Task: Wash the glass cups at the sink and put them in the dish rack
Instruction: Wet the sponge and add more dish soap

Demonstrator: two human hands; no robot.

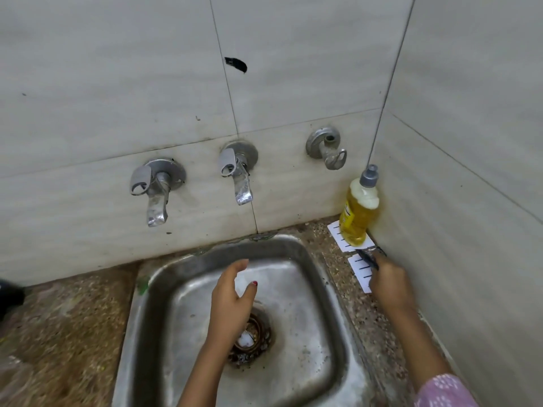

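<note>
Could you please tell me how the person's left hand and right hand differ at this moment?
The left hand is over the steel sink basin; the right hand is over the speckled stone counter beside it. The left hand curls round what looks like a clear glass cup; the right hand grips a dark scrubber. Both have curled fingers holding something.

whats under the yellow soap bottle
A white sheet marked with short black lines lies under the yellow soap bottle, on the counter. The bottle's base covers part of it; what lies beneath that cannot be seen.
</note>
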